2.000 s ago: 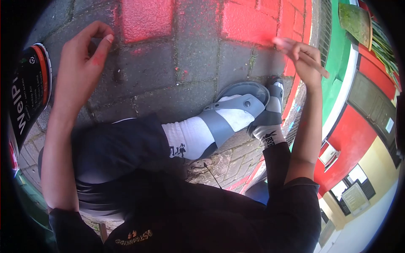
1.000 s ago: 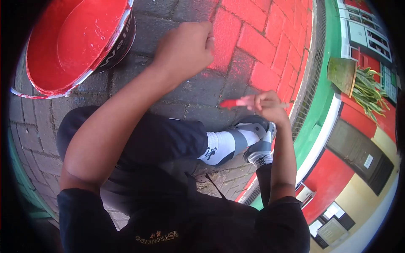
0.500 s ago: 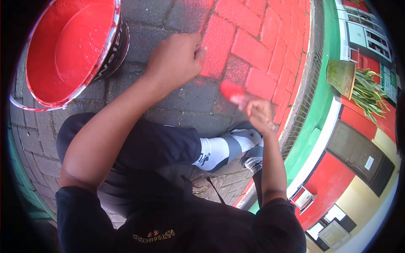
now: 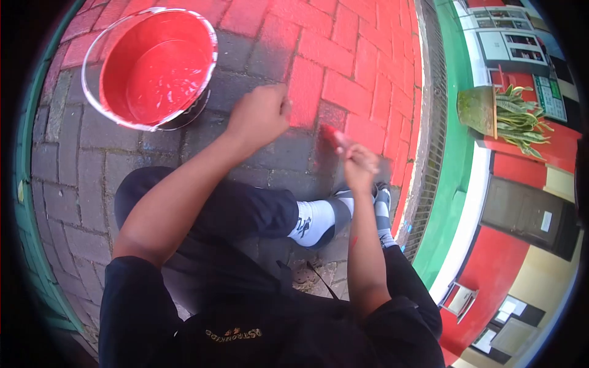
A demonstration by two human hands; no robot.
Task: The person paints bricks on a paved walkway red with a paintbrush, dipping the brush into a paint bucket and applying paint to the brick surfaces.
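My right hand (image 4: pixel 361 164) is closed around the handle of a paintbrush (image 4: pixel 332 135) whose bristles are coated in red. The bristles point down at the edge of a partly covered paver (image 4: pixel 332 115), where red meets dark grey. Held in a loose fist, my left hand (image 4: pixel 261 112) hovers over the pavers to the left of the brush, with nothing showing in it. A bucket of red paint (image 4: pixel 202 92), its rim smeared white and red, stands on the ground to the upper left, beyond my left hand.
Red-painted pavers (image 4: pixel 343 49) spread across the top, and bare grey pavers (image 4: pixel 92 184) lie at the left. My shoes (image 4: pixel 343 205) rest near the brush. A drain grate (image 4: pixel 434 98) runs along the right, beside a green strip. Beyond it sits a potted plant (image 4: pixel 518 122).
The brush head has tipped more upright at the paver. My view has shifted, so the whole bucket rim now shows. My left hand stays closed.
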